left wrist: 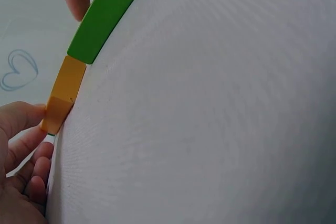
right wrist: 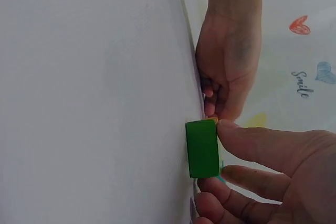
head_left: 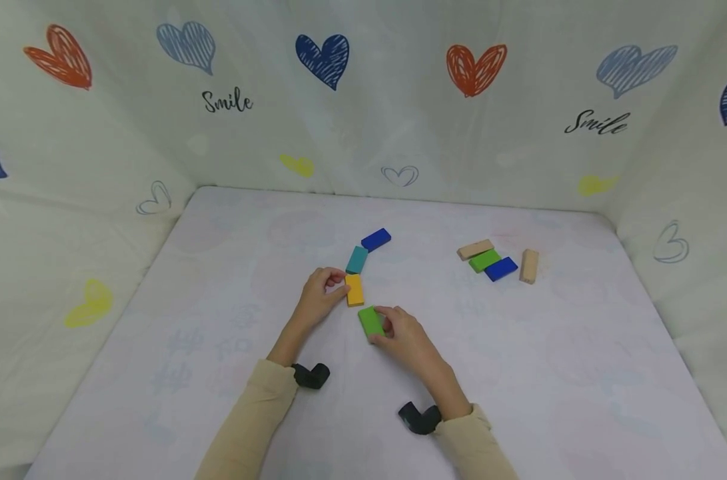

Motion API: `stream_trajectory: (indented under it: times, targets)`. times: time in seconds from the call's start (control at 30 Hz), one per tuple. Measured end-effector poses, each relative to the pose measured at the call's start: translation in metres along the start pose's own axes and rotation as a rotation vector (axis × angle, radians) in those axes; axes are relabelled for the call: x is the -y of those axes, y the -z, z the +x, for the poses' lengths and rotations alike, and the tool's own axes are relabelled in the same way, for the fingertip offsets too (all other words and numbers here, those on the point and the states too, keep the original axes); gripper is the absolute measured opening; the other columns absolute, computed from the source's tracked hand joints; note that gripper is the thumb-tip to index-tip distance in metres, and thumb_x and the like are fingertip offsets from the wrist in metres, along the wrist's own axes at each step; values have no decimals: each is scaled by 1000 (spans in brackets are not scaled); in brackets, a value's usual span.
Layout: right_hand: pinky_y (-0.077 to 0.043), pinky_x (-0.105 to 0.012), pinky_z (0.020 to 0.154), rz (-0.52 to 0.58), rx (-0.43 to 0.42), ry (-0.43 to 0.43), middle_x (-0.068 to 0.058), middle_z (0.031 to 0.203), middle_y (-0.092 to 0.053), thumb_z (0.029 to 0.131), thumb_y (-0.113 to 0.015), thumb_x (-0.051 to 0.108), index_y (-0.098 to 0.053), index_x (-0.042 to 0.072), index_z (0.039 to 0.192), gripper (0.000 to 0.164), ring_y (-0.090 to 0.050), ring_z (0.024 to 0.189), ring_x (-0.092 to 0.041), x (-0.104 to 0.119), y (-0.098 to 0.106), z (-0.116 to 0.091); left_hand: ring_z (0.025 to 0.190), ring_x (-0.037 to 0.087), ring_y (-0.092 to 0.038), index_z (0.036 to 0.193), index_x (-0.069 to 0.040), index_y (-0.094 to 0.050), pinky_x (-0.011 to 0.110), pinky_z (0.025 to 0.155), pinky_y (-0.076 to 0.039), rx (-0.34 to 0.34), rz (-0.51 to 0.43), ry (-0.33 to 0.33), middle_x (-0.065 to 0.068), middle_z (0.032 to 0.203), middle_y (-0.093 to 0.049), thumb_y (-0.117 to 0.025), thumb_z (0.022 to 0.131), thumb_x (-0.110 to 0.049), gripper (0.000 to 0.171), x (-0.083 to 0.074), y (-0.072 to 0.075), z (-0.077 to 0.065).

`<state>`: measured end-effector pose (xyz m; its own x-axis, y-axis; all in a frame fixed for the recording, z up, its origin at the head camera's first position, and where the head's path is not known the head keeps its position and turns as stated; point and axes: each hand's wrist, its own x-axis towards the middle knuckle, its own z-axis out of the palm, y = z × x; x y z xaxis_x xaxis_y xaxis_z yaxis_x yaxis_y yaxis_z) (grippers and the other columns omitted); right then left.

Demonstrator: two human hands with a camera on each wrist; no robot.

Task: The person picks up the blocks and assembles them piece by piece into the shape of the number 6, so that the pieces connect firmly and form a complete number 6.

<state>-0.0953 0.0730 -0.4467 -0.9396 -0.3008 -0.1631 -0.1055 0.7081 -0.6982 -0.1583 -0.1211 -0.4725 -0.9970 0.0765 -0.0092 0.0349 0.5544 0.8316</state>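
My left hand [head_left: 318, 299] holds a yellow wooden block [head_left: 354, 291] at its left side, thumb and index finger against it. My right hand [head_left: 406, 337] pinches a light green block [head_left: 372, 323], thumb at the near end and index finger at the far end. A teal block [head_left: 357, 260] lies just beyond the yellow one, and a dark blue block [head_left: 376, 240] follows at an angle, forming a curved row. In the left wrist view, the green block [left wrist: 105, 22] appears beside the yellow block [left wrist: 64, 95]. The right wrist view shows the green block's end [right wrist: 203, 149] between fingers.
To the right lie a cluster of a natural wood block [head_left: 475, 250], a green block [head_left: 485, 261] and a blue block [head_left: 501, 269]. Another wood block [head_left: 528, 267] lies beside them. White cloth with printed hearts surrounds the pale table [head_left: 549, 373].
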Motion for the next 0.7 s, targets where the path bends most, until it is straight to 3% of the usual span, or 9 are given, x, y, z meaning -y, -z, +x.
stream_trajectory:
  times: [0.23,0.7]
  targets:
    - [-37,-20,55,27,51,40,1,72,-52,83,-69,21,-46,4,135,60,-44,64,-10,8,-7,3,95,24,-48,112,-3,-58,34,86,-40,5,2,4,12,103,-55,-65,87,-19,31,0,1,1]
    - [-35,-20,53,26,0,20,1,68,-50,84,-69,25,-44,1,134,61,-43,59,-10,15,-19,8,94,24,-49,112,-2,-59,35,85,-40,0,1,-18,13,102,-56,-65,86,-18,31,0,1,1]
